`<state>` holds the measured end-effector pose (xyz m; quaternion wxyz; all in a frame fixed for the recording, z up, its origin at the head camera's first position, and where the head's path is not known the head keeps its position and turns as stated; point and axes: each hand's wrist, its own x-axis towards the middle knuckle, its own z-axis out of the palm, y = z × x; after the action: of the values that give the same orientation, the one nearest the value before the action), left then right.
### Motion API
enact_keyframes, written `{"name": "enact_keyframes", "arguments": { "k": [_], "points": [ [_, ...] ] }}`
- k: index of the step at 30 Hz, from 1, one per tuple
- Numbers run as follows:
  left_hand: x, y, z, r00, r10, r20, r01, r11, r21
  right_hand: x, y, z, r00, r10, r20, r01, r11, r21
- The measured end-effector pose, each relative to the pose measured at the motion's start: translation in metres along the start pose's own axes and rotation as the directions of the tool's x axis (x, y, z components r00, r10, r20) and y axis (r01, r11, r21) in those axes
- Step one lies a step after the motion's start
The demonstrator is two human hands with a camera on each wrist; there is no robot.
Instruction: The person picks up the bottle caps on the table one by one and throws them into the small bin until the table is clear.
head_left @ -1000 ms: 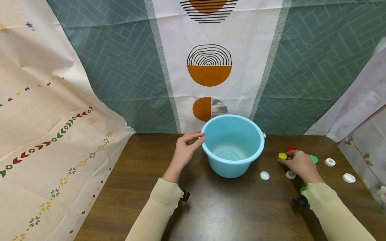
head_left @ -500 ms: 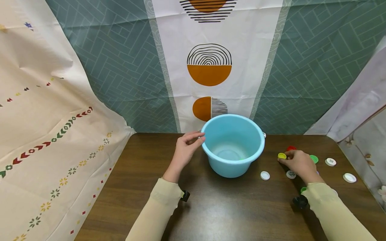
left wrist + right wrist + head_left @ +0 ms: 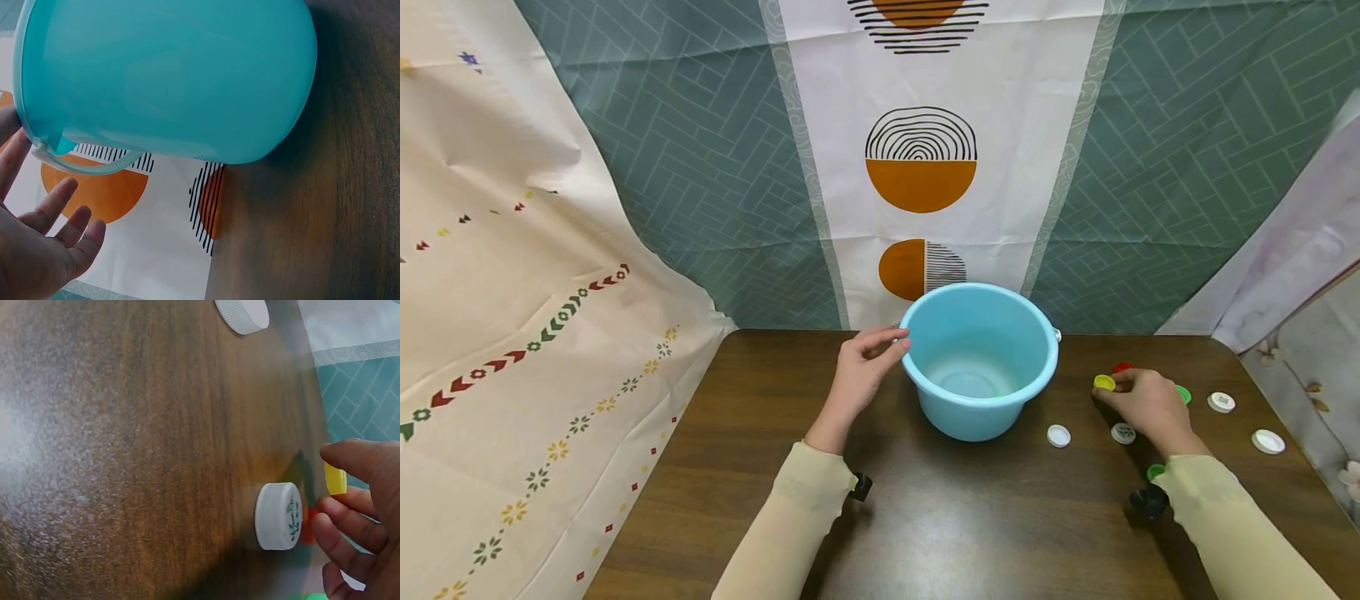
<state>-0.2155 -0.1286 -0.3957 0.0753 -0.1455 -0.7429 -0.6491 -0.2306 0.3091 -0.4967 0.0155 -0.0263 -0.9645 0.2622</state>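
A light blue plastic bucket (image 3: 973, 423) stands upright at the table's back edge. My left hand (image 3: 863, 367) pinches its left rim between thumb and finger; the other fingers are spread beside the white handle (image 3: 94, 169) in the left wrist view. To the right of the bucket, my right hand (image 3: 1153, 408) pinches a yellow bottle cap (image 3: 1103, 382) by its edge. In the right wrist view this yellow cap (image 3: 335, 479) is between thumb and fingers, off the table. Close by lie a red cap (image 3: 1122, 367) and a white cap with a printed top (image 3: 1123, 433).
A white cap (image 3: 1058, 436) lies between the bucket and my right hand. Farther right are two more white caps and a green cap (image 3: 1183, 393), partly hidden. Another green cap (image 3: 1155, 472) sits by my right wrist. Patterned cloth (image 3: 700, 208) hangs behind the table (image 3: 970, 533).
The yellow cap has risen slightly off the table in my right hand. My left hand and the bucket have stayed in place.
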Motion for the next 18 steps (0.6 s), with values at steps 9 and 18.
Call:
{"name": "enact_keyframes", "arguments": {
  "k": [9, 18],
  "points": [
    [0.000, 0.000, -0.001, 1.000, 0.000, -0.009, 0.000, 1.000, -0.010, 0.000, -0.009, -0.006, 0.995, -0.018, -0.094, 0.023, 0.998, 0.054],
    [0.000, 0.000, 0.000, 1.000, -0.006, -0.002, 0.006, 1.000, -0.001, 0.000, -0.016, -0.011, 0.991, 0.016, -0.130, -0.004, 0.995, 0.096]
  ]
}}
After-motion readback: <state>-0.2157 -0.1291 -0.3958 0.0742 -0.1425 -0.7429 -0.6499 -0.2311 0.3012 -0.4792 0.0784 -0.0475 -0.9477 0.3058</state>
